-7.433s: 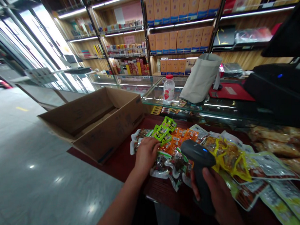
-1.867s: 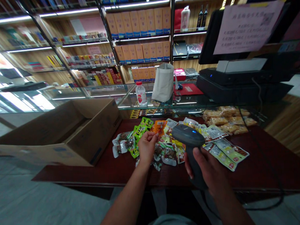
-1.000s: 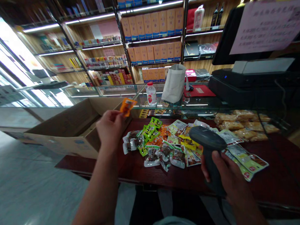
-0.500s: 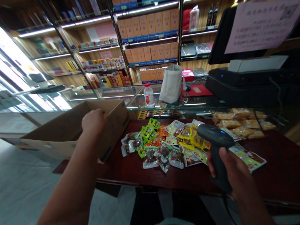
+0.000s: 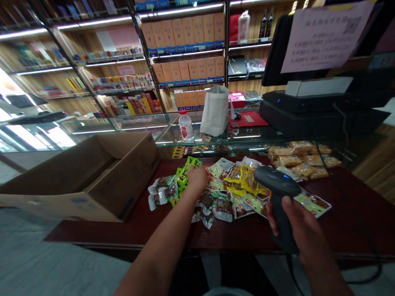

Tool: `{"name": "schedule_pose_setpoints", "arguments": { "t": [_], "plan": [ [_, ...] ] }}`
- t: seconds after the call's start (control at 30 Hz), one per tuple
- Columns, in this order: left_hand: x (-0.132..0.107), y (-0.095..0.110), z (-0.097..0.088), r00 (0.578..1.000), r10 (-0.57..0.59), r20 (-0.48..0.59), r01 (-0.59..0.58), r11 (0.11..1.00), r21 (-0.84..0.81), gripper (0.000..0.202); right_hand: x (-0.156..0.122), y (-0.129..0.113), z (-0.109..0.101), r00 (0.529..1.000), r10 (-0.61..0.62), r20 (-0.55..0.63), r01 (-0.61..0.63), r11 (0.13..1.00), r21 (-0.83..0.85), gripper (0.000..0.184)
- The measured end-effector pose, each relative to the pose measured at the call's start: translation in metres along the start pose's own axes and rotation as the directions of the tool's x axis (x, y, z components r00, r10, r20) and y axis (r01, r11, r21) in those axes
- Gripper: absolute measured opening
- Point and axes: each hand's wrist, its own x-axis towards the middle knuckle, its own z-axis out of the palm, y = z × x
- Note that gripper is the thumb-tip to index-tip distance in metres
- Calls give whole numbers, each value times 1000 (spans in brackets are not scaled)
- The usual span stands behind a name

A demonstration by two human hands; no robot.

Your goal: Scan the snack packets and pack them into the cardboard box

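My right hand (image 5: 304, 224) grips the handle of a dark barcode scanner (image 5: 278, 182), which has a small blue light and a trailing cable. My left hand (image 5: 198, 181) reaches into the pile of snack packets, over the green packets (image 5: 183, 176); its fingertips are hidden behind the hand. Clear vacuum packs (image 5: 223, 207) with dark contents lie nearer me. Yellow-edged packets (image 5: 242, 179) sit in the middle, and flat white-and-green pouches (image 5: 314, 203) spread to the right, partly behind the scanner.
On the left stands an open cardboard box (image 5: 121, 181). Behind the wooden counter (image 5: 229, 235), a glass display top bears a red-capped bottle (image 5: 185, 127) and a white paper bag (image 5: 214, 110). Bagged bread-like packs (image 5: 303, 158) lie right, below a monitor (image 5: 275, 54).
My left hand has moved right, from over the cardboard box to the snack pile. My right hand still holds the scanner. The view has shifted slightly to the right.
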Motion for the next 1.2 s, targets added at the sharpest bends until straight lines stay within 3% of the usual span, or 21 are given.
{"name": "schedule_pose_setpoints", "arguments": {
  "t": [0.23,0.43,0.5,0.53,0.6,0.67,0.7,0.77,0.83,1.2],
  "plan": [
    [-6,-7,-4,990,-143,16,144,981,-126,37,0,-2,5,1000,1,31,-1,1000,3,54],
    [-26,-26,-1,985,-142,-101,104,943,-317,19,0,-1,11,999,8,41,-8,1000,-2,53],
    [-32,-32,2,971,-163,-177,47,849,-526,12,1,0,12,999,-1,51,1,1000,-10,53],
    [-34,-35,4,962,-191,-192,19,753,-657,12,1,1,13,998,-5,61,6,1000,-17,53],
    [-40,-37,6,960,-241,-140,-10,473,-881,16,1,1,15,996,-10,90,13,999,-34,53],
    [-46,-37,6,968,-246,-54,-13,164,-986,25,0,0,19,993,-5,116,12,998,-54,52],
    [-49,-36,5,973,-232,-23,-13,42,-999,29,0,0,21,992,0,129,8,998,-65,52],
    [-55,-33,2,979,-204,4,-19,-108,-994,36,-3,-1,28,987,-1,158,12,997,-72,51],
    [-60,-30,0,980,-199,5,-28,-160,-987,37,-5,-2,35,981,-21,193,34,997,-64,50],
    [-70,-24,2,951,-294,-91,-148,-175,-973,40,-8,-4,62,933,-57,354,81,995,-53,46]
  ]
}}
